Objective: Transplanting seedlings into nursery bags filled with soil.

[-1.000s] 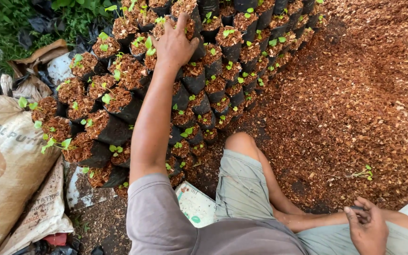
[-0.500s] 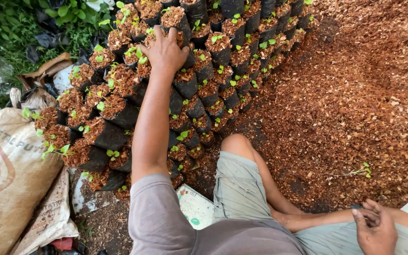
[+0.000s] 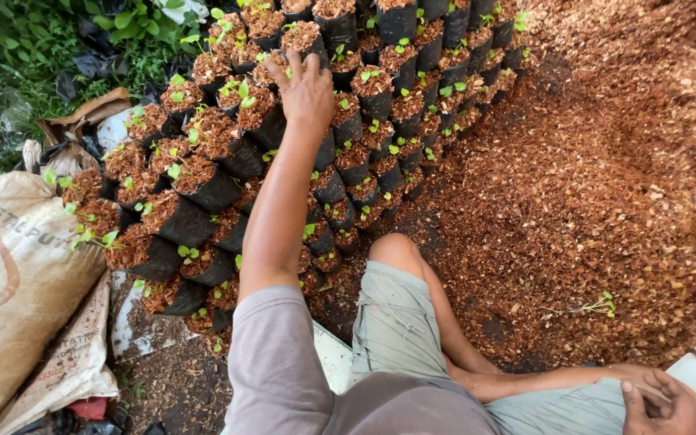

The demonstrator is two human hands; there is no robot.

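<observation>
The black seedling bags (image 3: 283, 121), packed in rows and filled with reddish-brown husk, lie straight ahead of me, and my left hand (image 3: 308, 90) rests on top of one in the middle of the block, fingers spread and pressing down on the fill rather than clamped round anything. All about that hand the bags look filled, and most show a small green sprout (image 3: 245, 95); a few close by seem bare, so I judge the planting mostly done here. To the right of the bags a wide heap of loose husk (image 3: 606, 161) lies unused, with one stray seedling (image 3: 598, 306) on it. My right hand (image 3: 660, 407), low by my knee, is curled round something thin; the frame edge cuts it off, so I cannot tell what. The far rows run out of view.
</observation>
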